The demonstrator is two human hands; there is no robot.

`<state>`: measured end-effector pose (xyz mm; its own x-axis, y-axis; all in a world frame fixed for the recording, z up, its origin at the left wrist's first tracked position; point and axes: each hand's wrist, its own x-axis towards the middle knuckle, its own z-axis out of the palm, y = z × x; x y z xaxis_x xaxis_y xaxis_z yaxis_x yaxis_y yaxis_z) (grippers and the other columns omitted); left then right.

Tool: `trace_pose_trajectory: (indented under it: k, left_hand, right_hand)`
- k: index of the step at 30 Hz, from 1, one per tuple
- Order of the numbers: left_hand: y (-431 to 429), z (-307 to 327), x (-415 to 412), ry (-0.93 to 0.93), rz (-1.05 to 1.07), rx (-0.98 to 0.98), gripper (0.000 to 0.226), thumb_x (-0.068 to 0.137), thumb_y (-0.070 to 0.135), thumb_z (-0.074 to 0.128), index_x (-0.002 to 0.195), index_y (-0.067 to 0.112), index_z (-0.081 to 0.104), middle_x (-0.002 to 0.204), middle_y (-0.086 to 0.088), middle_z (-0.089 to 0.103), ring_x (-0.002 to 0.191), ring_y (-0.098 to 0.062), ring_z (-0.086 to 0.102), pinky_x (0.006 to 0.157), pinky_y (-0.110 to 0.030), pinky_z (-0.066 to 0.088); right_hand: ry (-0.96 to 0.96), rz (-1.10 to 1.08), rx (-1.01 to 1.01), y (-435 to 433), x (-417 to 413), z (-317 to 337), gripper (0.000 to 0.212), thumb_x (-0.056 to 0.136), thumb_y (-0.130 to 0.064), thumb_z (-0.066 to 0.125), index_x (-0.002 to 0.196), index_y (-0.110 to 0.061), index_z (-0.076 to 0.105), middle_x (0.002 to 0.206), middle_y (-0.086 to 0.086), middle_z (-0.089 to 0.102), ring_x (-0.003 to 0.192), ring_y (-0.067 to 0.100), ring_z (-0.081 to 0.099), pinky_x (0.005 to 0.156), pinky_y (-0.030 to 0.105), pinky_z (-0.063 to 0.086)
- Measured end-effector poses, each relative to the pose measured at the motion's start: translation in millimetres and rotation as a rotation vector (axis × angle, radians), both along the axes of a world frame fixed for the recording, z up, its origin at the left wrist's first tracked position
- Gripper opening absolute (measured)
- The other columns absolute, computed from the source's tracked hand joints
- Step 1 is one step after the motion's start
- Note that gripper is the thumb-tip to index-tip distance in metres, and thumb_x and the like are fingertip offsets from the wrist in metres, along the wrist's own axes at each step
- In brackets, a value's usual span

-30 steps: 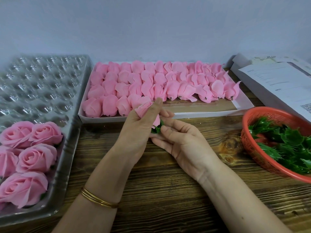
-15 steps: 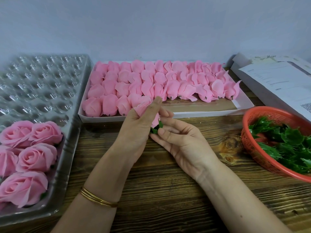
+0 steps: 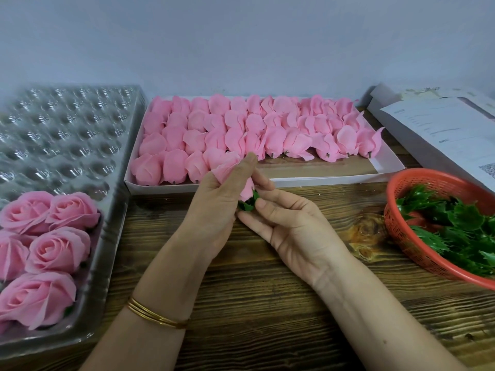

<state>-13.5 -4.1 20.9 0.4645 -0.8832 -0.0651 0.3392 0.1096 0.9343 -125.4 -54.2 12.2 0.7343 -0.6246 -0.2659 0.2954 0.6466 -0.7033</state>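
My left hand [image 3: 214,207] grips a pink rose head [image 3: 232,171] over the wooden table, its fingers curled round the petals. A green leaf base [image 3: 249,203] sits at the bottom of that rose, and my right hand [image 3: 292,223] pinches it from the right with thumb and fingertips. Behind both hands stands a white box [image 3: 321,180] packed with several closed pink rose heads [image 3: 241,129]. A clear plastic cell tray [image 3: 67,145] on the left holds several opened pink roses [image 3: 45,250] in its near cells.
A red mesh basket [image 3: 401,236] of green leaf bases [image 3: 460,228] sits at the right edge. Printed papers [image 3: 442,129] lie on a box at the back right. A grey wall closes off the back. Bare wood table [image 3: 267,303] lies in front.
Hardly anything moved. My right fingers have shifted slightly along the green base under the rose while my left hand keeps its hold.
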Motion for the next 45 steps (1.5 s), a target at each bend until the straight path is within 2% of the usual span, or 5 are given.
trace_pose_trajectory:
  k: [16,22,31,39,45]
  left_hand:
    - [0.8,3.0,1.4,0.033,-0.005,0.0,0.032,0.084,0.037,0.056,0.071,0.009,0.062,0.088,-0.012,0.069,0.088,-0.017,0.068,0.102,-0.041,0.049]
    - [0.6,3.1,1.2,0.027,-0.009,-0.006,0.032,0.083,0.038,0.057,0.069,0.01,0.063,0.088,-0.012,0.069,0.088,-0.016,0.068,0.097,-0.035,0.052]
    - [1.7,2.4,0.9,-0.005,-0.036,-0.011,0.033,0.085,0.036,0.055,0.072,0.006,0.061,0.089,-0.011,0.069,0.089,-0.019,0.065,0.101,-0.038,0.051]
    - [2.0,0.3,0.2,-0.054,-0.078,-0.015,0.034,0.081,0.041,0.058,0.068,0.01,0.066,0.092,-0.009,0.07,0.087,-0.019,0.064,0.091,-0.038,0.052]
    - [1.2,-1.9,1.1,-0.061,-0.084,-0.005,0.036,0.082,0.04,0.058,0.068,0.008,0.062,0.092,-0.006,0.072,0.092,-0.019,0.066,0.095,-0.041,0.052]
  right_hand:
    - [0.001,-0.07,0.049,0.7,1.0,-1.4,0.056,0.063,0.005,0.07,0.118,0.012,0.061,0.112,0.027,0.069,0.108,0.034,0.068,0.088,0.035,0.059]
    - [-0.027,-0.048,0.047,1.5,-0.2,-0.9,0.043,0.063,0.009,0.068,0.105,0.005,0.066,0.096,0.02,0.074,0.092,0.027,0.074,0.081,0.035,0.061]
    - [-0.039,-0.012,0.044,-0.3,1.6,-0.5,0.025,0.072,-0.002,0.062,0.093,0.002,0.074,0.105,0.019,0.074,0.089,0.025,0.074,0.077,0.035,0.061]
    - [0.078,-0.015,-0.101,-2.1,-1.3,0.9,0.025,0.088,0.004,0.058,0.093,-0.012,0.077,0.089,-0.009,0.075,0.066,0.004,0.067,0.065,0.021,0.058]
    - [0.085,-0.107,-0.198,2.9,2.5,0.4,0.023,0.089,0.012,0.056,0.086,-0.003,0.073,0.113,0.007,0.072,0.088,0.012,0.072,0.066,0.023,0.06]
